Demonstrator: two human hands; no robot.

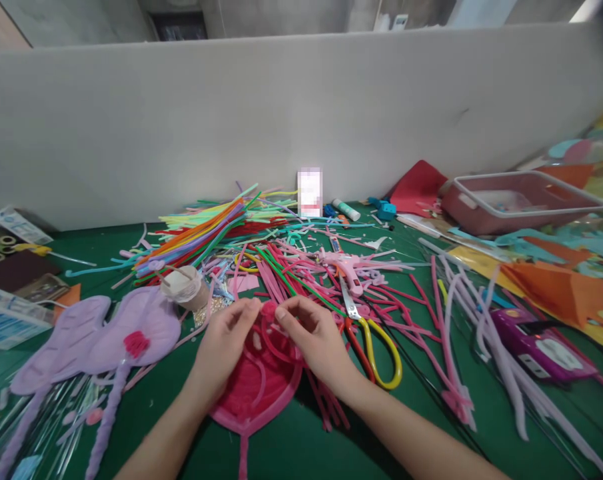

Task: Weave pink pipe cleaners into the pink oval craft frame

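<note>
A small curled piece of red pipe cleaner point(268, 311) is pinched between my two hands. My left hand point(230, 337) grips it from the left with thumb and fingertips, and my right hand point(317, 333) from the right. Below them on the table lies a leaf-shaped piece of red and pink pipe cleaners point(276, 407), its pink stem pointing toward me. Pink loops at its upper part are partly covered by my fingers. Just right of my right hand rest scissors point(374, 350) with red and yellow handles.
Bundled coloured pipe cleaners point(206, 233) and a pink glue gun point(348, 267) lie behind my hands. A cup point(191, 293) and purple leaf shapes point(154, 327) are left. Rightward are a purple device point(541, 347) and pink basket point(501, 213). A white partition point(231, 120) bounds the green table.
</note>
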